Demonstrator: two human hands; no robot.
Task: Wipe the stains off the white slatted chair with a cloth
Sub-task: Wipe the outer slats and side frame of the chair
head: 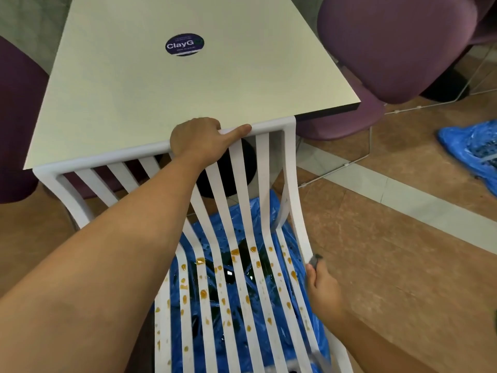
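left hand (pixel 200 140): gripping the chair (pixel 274 127) top rail
right hand (pixel 324 288): clenched on a grey cloth (pixel 315 261), right edge
stains (pixel 235 252): orange, across the seat
table (pixel 166 84): just beyond
plastic sheet (pixel 236 219): blue, beneath

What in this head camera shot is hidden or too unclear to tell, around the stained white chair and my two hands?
- Right hand: it closes on a small grey object, too small to identify; no cloth can be made out.
- White slatted chair: seat front and legs cut off by the bottom edge.
- Left hand: fingertips hidden behind the top rail.
- Round purple sticker on the cream square table: small print unreadable.
- Blue plastic sheet: mostly screened by slats.
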